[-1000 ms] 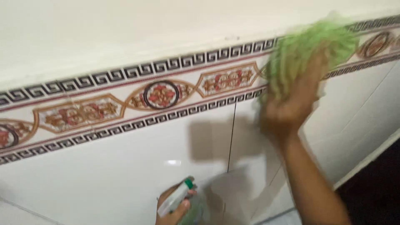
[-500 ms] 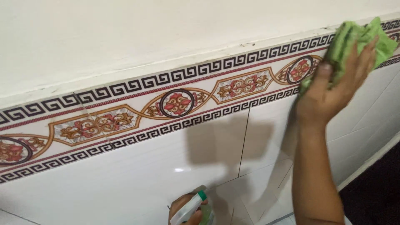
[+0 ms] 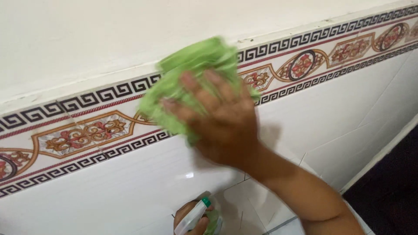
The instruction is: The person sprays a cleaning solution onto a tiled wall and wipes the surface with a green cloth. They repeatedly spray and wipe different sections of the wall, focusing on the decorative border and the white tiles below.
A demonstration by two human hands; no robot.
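My right hand [image 3: 222, 117] presses a crumpled green cloth [image 3: 191, 74] flat against the patterned border tiles [image 3: 87, 130] of a white tiled wall [image 3: 122, 191]. Its fingers are spread over the cloth, which covers part of the border at centre. Low in the view, my left hand [image 3: 191, 219] holds a spray bottle [image 3: 196, 215] with a white trigger head and a green collar; only the bottle's top shows.
Above the border the wall is plain cream paint [image 3: 130, 30]. A dark floor area [image 3: 392, 187] lies at the lower right, beyond the wall's bottom edge. Grout lines run between the white tiles.
My right hand has swept the green cloth leftward along the border, from the far right to the centre. The left hand with the spray bottle has stayed low.
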